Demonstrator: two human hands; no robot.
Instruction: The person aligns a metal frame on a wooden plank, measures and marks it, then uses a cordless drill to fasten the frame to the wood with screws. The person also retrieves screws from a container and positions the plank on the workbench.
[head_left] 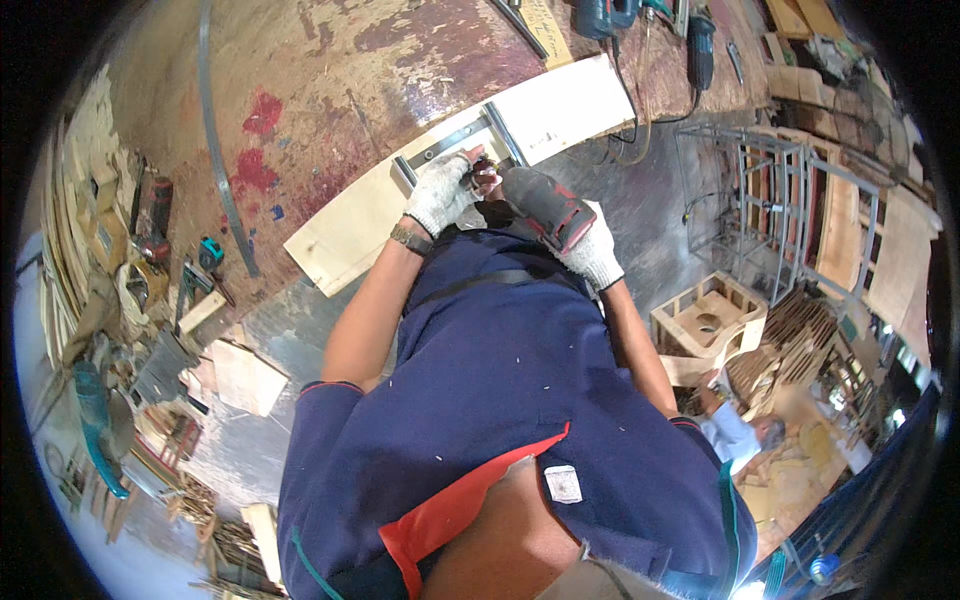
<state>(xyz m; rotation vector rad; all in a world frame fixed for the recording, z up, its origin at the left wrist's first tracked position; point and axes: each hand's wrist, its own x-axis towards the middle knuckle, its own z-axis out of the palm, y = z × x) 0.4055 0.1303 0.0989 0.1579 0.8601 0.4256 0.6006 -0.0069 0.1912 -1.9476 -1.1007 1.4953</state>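
My right hand (596, 255), in a white knit glove, grips a dark grey and red power drill (548, 205). The drill's front end points left, toward my left hand (440, 195). That hand wears a white glove with bare fingertips. Its fingers are bent together by the drill's tip; what they hold is too small and hidden to make out. Both hands are at the near edge of a long pale wooden board (342, 236). On the board rests a metal bracket (460, 136) made of a flat bar between two crosspieces, just beyond my fingers.
The board lies along the near edge of a worn, paint-stained worktable (330, 90). A metal strip (215, 150) lies at left, near a teal tape measure (210, 253). Corded power tools (702, 55) sit at far right. A metal frame (800, 200) stands right; another person (735, 435) is lower right.
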